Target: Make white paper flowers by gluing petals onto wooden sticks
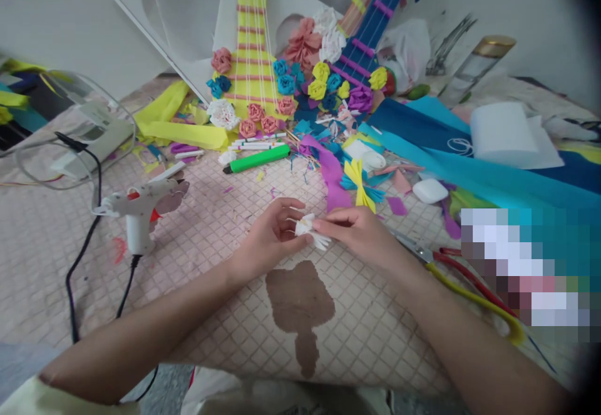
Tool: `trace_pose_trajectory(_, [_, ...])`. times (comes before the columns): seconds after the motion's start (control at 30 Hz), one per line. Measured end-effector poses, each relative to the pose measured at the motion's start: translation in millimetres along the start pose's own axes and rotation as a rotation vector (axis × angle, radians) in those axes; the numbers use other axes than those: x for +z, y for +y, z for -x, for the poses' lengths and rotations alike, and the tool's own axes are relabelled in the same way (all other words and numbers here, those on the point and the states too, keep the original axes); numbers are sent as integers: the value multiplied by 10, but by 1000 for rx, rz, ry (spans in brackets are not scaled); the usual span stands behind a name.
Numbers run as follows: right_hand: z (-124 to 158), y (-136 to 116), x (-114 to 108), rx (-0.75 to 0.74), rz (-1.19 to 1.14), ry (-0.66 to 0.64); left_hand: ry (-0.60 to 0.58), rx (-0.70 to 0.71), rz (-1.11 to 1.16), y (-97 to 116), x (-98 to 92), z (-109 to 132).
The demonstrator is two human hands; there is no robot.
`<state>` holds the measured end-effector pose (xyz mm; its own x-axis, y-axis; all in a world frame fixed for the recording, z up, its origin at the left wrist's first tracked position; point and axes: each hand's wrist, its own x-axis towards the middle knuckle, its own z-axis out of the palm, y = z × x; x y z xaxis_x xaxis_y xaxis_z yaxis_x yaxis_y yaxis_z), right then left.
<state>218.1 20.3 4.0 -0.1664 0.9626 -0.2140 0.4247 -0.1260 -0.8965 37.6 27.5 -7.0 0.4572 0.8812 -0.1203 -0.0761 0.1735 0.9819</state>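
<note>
My left hand (271,235) and my right hand (359,232) meet at the middle of the table. Together they pinch a small white piece of cut paper (310,228), fringed at its lower end. My left fingers curl round one side of it. From the other side, my right thumb and forefinger press on it. Both forearms reach in from the bottom edge of the view.
A white glue gun (143,205) with a black cord stands left. Red-and-yellow scissors (451,271) lie right of my right hand. A green marker (257,159), paper scraps, blue sheets (469,158) and paper-flower guitars (256,52) fill the back. A brown stain (300,305) marks the tablecloth.
</note>
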Motion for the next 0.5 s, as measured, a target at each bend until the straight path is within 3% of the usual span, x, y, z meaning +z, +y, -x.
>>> trace_pose_trajectory(0.5, [41,-53,70,-135,72,105,39,103,-5,-106,-6,51])
